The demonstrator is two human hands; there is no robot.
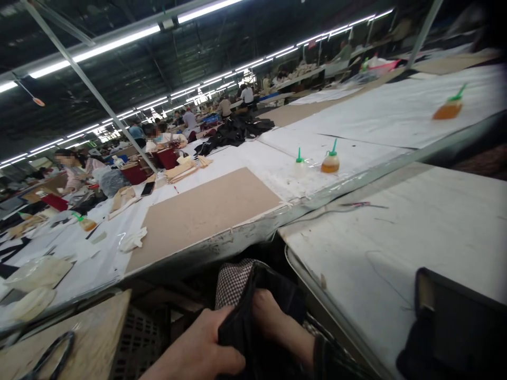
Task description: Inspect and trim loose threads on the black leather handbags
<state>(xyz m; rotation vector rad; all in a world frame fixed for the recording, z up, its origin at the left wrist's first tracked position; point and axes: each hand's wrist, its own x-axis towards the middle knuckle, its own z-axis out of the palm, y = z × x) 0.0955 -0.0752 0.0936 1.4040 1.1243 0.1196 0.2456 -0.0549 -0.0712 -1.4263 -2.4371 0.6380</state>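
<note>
Low in the head view, between two tables, both my hands hold a black fabric piece [273, 306] with a checked lining [232, 282]. My left hand [202, 351] grips its near edge, thumb pressed on the cloth. My right hand [273, 319] is pushed inside the fabric, its fingers closed around the cloth and partly hidden. A dark striped sleeve [336, 361] covers my right wrist.
A white-topped table [396, 237] lies to the right with a black object [455, 327] on its near corner. A long white table [277, 163] ahead carries a brown board [206, 211], glue bottles [330, 161], black cloth heaps [237, 132]. Scissors [51, 353] lie lower left. People work farther back.
</note>
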